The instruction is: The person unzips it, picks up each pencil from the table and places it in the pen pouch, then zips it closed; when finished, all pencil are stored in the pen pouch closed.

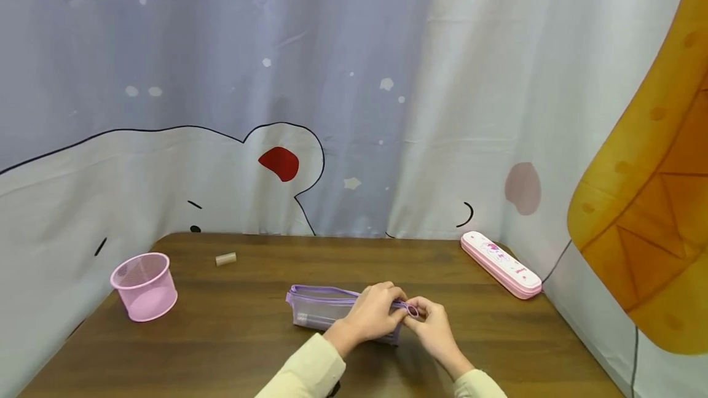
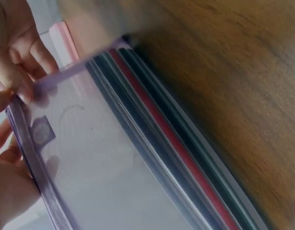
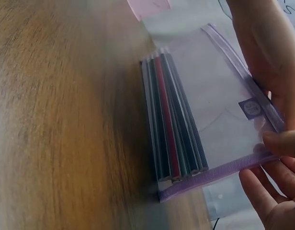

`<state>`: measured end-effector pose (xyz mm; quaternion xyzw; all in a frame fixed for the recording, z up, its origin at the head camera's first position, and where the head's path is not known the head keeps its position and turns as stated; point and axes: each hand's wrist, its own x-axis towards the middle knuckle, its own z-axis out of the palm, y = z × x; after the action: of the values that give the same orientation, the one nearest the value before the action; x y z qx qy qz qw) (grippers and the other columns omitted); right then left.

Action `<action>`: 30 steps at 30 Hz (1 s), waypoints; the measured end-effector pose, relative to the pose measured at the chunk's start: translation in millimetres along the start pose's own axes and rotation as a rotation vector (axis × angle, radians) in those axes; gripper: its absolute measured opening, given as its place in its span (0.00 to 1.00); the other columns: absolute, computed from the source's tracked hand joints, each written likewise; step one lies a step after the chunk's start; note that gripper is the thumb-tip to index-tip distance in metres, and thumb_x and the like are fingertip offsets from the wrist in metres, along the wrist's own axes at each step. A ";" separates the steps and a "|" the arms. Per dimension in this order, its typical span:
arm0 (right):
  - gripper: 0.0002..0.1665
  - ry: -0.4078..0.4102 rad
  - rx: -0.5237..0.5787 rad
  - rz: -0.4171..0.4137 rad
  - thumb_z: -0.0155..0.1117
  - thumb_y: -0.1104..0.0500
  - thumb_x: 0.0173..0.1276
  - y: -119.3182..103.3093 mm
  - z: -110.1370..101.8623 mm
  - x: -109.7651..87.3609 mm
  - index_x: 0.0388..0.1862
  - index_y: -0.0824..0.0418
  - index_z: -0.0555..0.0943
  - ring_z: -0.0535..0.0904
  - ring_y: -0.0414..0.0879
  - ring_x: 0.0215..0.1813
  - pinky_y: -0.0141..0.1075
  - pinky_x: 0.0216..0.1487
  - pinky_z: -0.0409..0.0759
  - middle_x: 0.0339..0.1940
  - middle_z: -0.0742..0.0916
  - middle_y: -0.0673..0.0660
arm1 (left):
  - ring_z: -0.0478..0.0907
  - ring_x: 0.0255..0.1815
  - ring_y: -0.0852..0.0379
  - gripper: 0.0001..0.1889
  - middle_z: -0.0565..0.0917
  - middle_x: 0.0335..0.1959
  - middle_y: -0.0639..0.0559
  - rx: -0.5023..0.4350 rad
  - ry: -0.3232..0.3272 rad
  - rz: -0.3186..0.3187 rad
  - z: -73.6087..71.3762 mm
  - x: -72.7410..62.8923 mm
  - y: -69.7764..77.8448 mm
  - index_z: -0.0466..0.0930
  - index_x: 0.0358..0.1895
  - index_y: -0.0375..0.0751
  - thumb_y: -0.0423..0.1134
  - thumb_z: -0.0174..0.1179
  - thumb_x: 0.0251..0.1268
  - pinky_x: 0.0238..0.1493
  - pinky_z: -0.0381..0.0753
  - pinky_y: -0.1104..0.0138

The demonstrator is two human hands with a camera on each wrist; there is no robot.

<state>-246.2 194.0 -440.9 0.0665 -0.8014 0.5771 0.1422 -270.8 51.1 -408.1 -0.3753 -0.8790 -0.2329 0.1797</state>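
A see-through mesh pencil case (image 1: 315,306) with purple edging stands on the table in front of me. Several dark pencils and a red one (image 3: 165,115) lie along its bottom, showing through the mesh. With its thumb and fingers, my left hand (image 1: 373,312) grips the case's upper edge near the right end. My right hand (image 1: 434,330) pinches the upper right corner, where a purple ring (image 1: 412,311) sticks out at the zipper. The two hands almost meet at that corner. A small purple label (image 3: 250,109) sits just below the zipper band.
At the left edge of the table stands a pink mesh pen cup (image 1: 145,290). A small beige cylinder (image 1: 225,259) lies toward the back. The pink and white hard case (image 1: 500,265) rests at the back right, close to the printed curtain (image 1: 354,91).
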 end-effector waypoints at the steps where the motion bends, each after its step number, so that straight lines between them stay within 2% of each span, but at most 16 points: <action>1: 0.08 0.000 -0.002 -0.008 0.65 0.74 0.47 -0.1 -1.3 -0.1 0.28 0.70 0.78 0.78 0.32 0.31 0.25 0.34 0.77 0.29 0.85 0.62 | 0.75 0.30 0.65 0.09 0.79 0.29 0.58 -0.007 0.004 -0.012 0.1 1.3 2.3 0.81 0.34 0.46 0.45 0.58 0.55 0.33 0.73 0.76; 4: 0.08 -0.022 -0.015 -0.028 0.65 0.72 0.47 -1.3 -4.7 -0.4 0.29 0.70 0.78 0.78 0.31 0.31 0.27 0.37 0.77 0.30 0.85 0.62 | 0.72 0.26 0.67 0.08 0.77 0.27 0.58 -0.054 0.007 -0.054 0.2 4.6 7.8 0.81 0.33 0.46 0.45 0.57 0.56 0.27 0.70 0.77; 7: 0.07 -0.051 -0.028 -0.033 0.65 0.71 0.48 -3.1 -7.1 -1.1 0.28 0.70 0.78 0.78 0.30 0.31 0.28 0.38 0.78 0.30 0.85 0.63 | 0.71 0.26 0.68 0.07 0.77 0.27 0.57 -0.168 -0.001 -0.094 -0.9 8.1 11.4 0.80 0.35 0.44 0.39 0.56 0.57 0.27 0.69 0.79; 11: 0.06 -0.041 -0.038 -0.005 0.66 0.69 0.49 -4.1 -7.5 -1.0 0.27 0.68 0.79 0.78 0.32 0.30 0.27 0.38 0.77 0.28 0.85 0.60 | 0.71 0.27 0.68 0.13 0.79 0.29 0.54 -0.352 -0.023 -0.156 -4.8 12.4 9.9 0.77 0.44 0.38 0.32 0.53 0.54 0.29 0.70 0.79; 14: 0.08 -0.039 -0.034 0.007 0.66 0.65 0.51 -3.3 -7.2 -1.1 0.31 0.66 0.79 0.78 0.33 0.30 0.27 0.39 0.77 0.29 0.85 0.58 | 0.71 0.26 0.69 0.17 0.79 0.28 0.54 -0.405 -0.054 -0.175 -9.3 12.7 4.4 0.74 0.49 0.36 0.30 0.53 0.54 0.29 0.71 0.79; 17: 0.10 -0.052 -0.030 -0.009 0.65 0.62 0.53 -2.6 -7.4 -1.6 0.34 0.64 0.79 0.79 0.35 0.32 0.27 0.41 0.77 0.31 0.85 0.57 | 0.70 0.26 0.69 0.14 0.78 0.27 0.55 -0.349 -0.095 -0.127 -14.8 10.4 -2.9 0.76 0.48 0.37 0.32 0.56 0.56 0.28 0.70 0.79; 24: 0.07 -0.004 -0.094 -0.092 0.67 0.60 0.51 -1.8 -7.3 -1.4 0.30 0.58 0.81 0.80 0.35 0.32 0.29 0.39 0.78 0.29 0.86 0.52 | 0.67 0.26 0.70 0.13 0.76 0.30 0.56 -0.059 -0.164 0.109 -27.2 3.5 -14.9 0.79 0.44 0.42 0.42 0.57 0.58 0.27 0.67 0.83; 26: 0.06 0.001 -0.115 -0.108 0.67 0.59 0.50 -1.5 -6.6 -0.2 0.29 0.57 0.82 0.80 0.35 0.32 0.29 0.38 0.79 0.28 0.86 0.52 | 0.67 0.27 0.69 0.13 0.76 0.30 0.57 -0.004 -0.157 0.158 -29.6 0.6 -19.4 0.80 0.43 0.43 0.44 0.55 0.59 0.27 0.67 0.82; 30: 0.05 0.020 -0.143 -0.116 0.68 0.60 0.49 -2.2 -6.6 3.3 0.27 0.57 0.83 0.79 0.34 0.29 0.27 0.35 0.78 0.26 0.86 0.52 | 0.69 0.28 0.67 0.11 0.76 0.30 0.56 0.043 -0.085 0.218 -34.6 -9.8 -35.4 0.80 0.40 0.42 0.43 0.55 0.59 0.30 0.69 0.80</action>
<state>-247.7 199.7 -435.9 0.0967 -0.8340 0.5099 0.1875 -285.8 5.0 -394.1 -0.4744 -0.8444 -0.1771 0.1747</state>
